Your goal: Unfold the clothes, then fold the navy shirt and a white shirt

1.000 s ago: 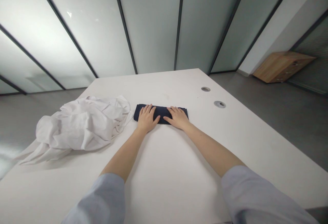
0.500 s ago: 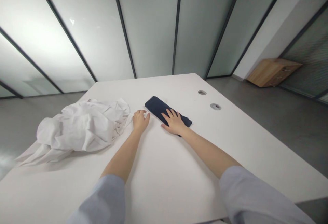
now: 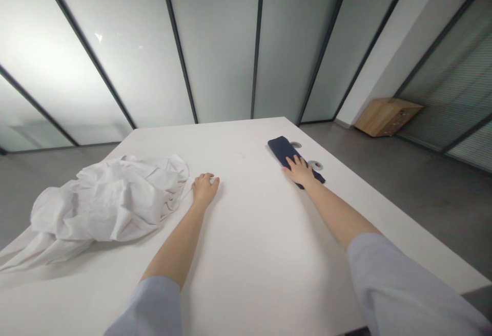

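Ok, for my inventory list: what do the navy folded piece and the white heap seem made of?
The navy folded piece looks like matte fabric, bending softly under the right hand. The white heap looks like thin woven cloth, perhaps cotton, dull, with sharp creases. Exact fibres cannot be told.

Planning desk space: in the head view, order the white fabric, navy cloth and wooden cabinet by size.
1. White crumpled fabric
2. Wooden cabinet and navy folded cloth: similar, and the cabinet's distance leaves them unranked.
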`<state>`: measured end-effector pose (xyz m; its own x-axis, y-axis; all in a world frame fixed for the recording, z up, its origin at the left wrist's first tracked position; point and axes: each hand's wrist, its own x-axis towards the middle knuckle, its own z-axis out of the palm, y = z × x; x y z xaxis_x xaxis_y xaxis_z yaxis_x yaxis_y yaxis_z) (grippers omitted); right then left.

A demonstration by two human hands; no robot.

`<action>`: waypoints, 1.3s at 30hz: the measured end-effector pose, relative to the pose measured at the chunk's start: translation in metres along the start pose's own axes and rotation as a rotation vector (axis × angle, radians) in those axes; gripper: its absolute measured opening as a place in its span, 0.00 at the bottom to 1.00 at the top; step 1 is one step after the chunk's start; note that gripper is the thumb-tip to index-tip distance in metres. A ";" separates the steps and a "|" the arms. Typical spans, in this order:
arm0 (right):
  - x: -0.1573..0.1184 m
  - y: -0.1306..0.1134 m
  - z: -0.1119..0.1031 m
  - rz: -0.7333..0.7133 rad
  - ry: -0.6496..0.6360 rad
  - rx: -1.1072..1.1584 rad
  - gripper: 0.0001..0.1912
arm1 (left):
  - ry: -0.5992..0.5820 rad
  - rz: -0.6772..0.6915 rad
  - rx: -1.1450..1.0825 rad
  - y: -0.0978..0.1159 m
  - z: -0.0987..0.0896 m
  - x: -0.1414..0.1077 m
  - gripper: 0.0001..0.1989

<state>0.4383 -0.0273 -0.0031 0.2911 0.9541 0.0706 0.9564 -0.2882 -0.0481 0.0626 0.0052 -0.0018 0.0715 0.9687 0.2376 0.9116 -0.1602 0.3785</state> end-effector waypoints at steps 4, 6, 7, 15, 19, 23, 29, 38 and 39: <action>0.015 0.057 -0.002 0.133 0.007 -0.022 0.34 | 0.017 -0.009 0.005 0.001 0.002 0.000 0.18; 0.019 0.074 -0.003 0.168 -0.011 -0.032 0.33 | 0.018 -0.010 0.003 0.001 0.001 0.000 0.18; 0.021 0.080 -0.004 0.179 -0.023 -0.036 0.33 | 0.018 -0.011 0.002 0.001 0.001 0.000 0.18; 0.027 0.086 -0.006 0.187 -0.014 -0.055 0.29 | 0.017 -0.035 -0.006 0.003 0.000 -0.001 0.17; 0.022 0.059 -0.008 0.111 0.100 -0.057 0.29 | 0.014 -0.037 -0.002 0.004 -0.001 -0.001 0.17; 0.009 0.003 -0.006 -0.104 0.109 0.055 0.29 | 0.004 -0.037 -0.003 0.004 -0.001 0.000 0.17; -0.026 -0.075 0.011 -0.314 0.007 0.217 0.27 | -0.010 -0.021 0.003 0.001 0.000 0.000 0.16; -0.037 -0.078 0.013 -0.374 -0.004 0.233 0.23 | -0.044 0.004 0.039 0.003 -0.004 -0.005 0.14; -0.036 -0.078 0.014 -0.378 -0.001 0.236 0.23 | -0.048 0.003 0.042 0.004 -0.005 -0.005 0.14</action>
<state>0.3529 -0.0383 -0.0156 -0.0777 0.9890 0.1256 0.9634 0.1069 -0.2457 0.0637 -0.0015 0.0029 0.0924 0.9765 0.1948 0.9274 -0.1556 0.3402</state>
